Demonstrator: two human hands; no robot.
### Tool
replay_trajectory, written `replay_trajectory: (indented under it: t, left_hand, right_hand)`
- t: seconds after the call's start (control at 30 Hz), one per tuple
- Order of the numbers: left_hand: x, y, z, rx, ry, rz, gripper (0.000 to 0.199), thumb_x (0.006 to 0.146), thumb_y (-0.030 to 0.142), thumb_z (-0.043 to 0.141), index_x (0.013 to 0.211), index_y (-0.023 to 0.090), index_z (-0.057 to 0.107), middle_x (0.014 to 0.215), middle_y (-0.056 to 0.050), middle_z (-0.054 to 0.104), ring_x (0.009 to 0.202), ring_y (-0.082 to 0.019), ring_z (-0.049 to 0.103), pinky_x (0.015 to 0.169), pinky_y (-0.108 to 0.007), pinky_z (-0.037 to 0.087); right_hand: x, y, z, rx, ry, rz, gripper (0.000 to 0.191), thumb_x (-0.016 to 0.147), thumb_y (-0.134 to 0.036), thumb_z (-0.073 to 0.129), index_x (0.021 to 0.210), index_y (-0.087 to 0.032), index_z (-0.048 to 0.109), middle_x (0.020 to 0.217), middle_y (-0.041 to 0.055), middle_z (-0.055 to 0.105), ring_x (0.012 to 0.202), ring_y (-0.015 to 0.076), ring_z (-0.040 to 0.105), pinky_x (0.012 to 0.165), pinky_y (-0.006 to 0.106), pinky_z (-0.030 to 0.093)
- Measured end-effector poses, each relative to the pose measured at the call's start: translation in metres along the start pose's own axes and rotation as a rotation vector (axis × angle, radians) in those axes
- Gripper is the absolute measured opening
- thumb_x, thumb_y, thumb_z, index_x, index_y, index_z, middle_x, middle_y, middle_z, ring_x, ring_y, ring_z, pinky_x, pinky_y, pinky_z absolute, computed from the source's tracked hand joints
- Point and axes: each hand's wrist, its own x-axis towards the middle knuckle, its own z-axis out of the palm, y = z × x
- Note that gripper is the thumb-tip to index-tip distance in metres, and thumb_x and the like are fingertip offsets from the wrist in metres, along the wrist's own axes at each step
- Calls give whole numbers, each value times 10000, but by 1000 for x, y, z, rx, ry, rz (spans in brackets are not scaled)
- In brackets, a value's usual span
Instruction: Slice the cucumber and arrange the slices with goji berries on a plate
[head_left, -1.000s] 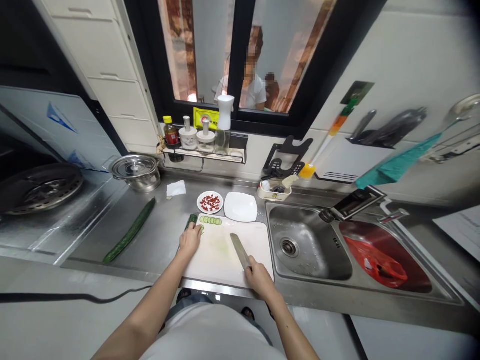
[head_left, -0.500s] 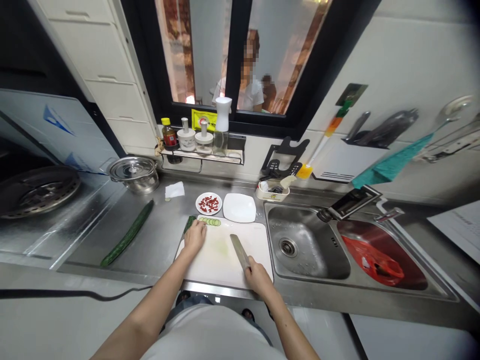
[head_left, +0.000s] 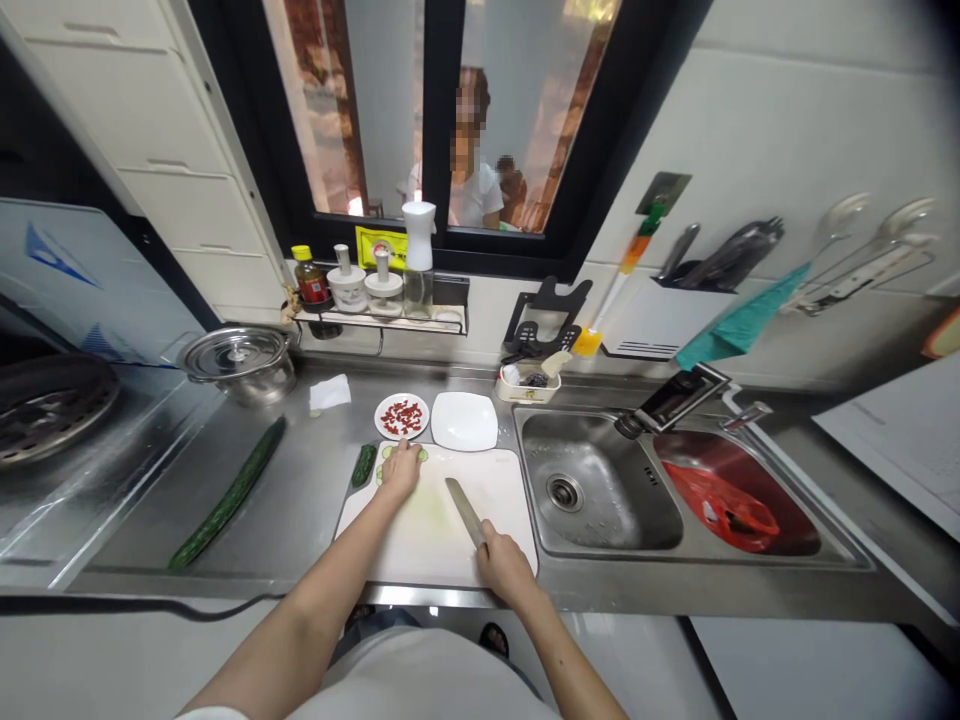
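Gripping a kitchen knife [head_left: 466, 512] in the right hand [head_left: 507, 566] over a white cutting board [head_left: 491, 495], with the left hand [head_left: 400, 474] over cucumber slices [head_left: 424, 455] near the far left corner, impossible to tell whether closed on any, beside a cut cucumber piece [head_left: 364, 465], right of a whole cucumber [head_left: 231, 495].

A white rectangular cutting board with rounded corners [head_left: 491, 490] lies flat, faintly stained green near its middle. A grey metal knife with a long, narrow blade [head_left: 463, 508] slants over it, tip toward eleven o'clock, handle end toward five and hidden; whether the blade touches the board is unclear. Thin, round, pale-green cucumber slices [head_left: 387, 453] cluster at the board's eleven o'clock, partly hidden. A short, dark-green, bumpy cucumber piece [head_left: 364, 465] lies at the board's ten o'clock edge, apart from the knife.
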Motion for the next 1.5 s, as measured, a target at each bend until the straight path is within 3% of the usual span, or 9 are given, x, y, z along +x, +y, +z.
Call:
replay_trajectory:
  t: [0.3, 0.57, 0.93, 1.17, 1.5]
  left_hand:
    - [5, 1, 1, -69, 46, 2, 191, 865, 185, 444, 999, 220, 575, 1089, -74, 592, 1003, -204, 548, 835, -292, 395]
    - [-9, -3, 9, -332, 3, -227, 174, 836, 206, 494, 965, 232, 607, 904, -22, 677, 839, -168, 604, 703, -242, 395]
    - [-55, -14, 26, -384, -96, -174, 199, 762, 136, 535, 923, 226, 610, 820, 7, 671, 754, -135, 594, 670, -213, 382]
    - [-57, -22, 32, -304, 16, -131, 199, 770, 167, 568, 964, 207, 590, 911, -26, 627, 834, -152, 569, 729, -231, 384]
    - [-52, -27, 34, -340, 31, -151, 171, 770, 149, 570, 935, 192, 583, 812, -13, 623, 768, -143, 562, 708, -230, 385]
  right_hand:
    - [0, 2, 1, 27, 12, -12, 416, 873, -164, 328, 1275, -166, 434, 916, 108, 653, 835, 187, 622, 628, 245, 337]
    - [1, 2, -2, 10, 9, -18, 400, 877, -159, 336, 1265, -158, 435, 929, 114, 658, 860, 188, 620, 642, 242, 343]
    - [3, 4, -2, -39, 16, -63, 372, 888, -158, 322, 1234, -156, 460, 916, 115, 664, 826, 188, 622, 613, 246, 316]
    - [-4, 3, -8, -52, 20, -146, 268, 946, -240, 303, 1125, -174, 490, 877, 86, 661, 762, 162, 606, 601, 238, 295]
    - [-19, -10, -9, -182, -25, -205, 262, 940, -219, 289, 1081, -178, 507, 895, 100, 660, 792, 182, 620, 615, 247, 324]
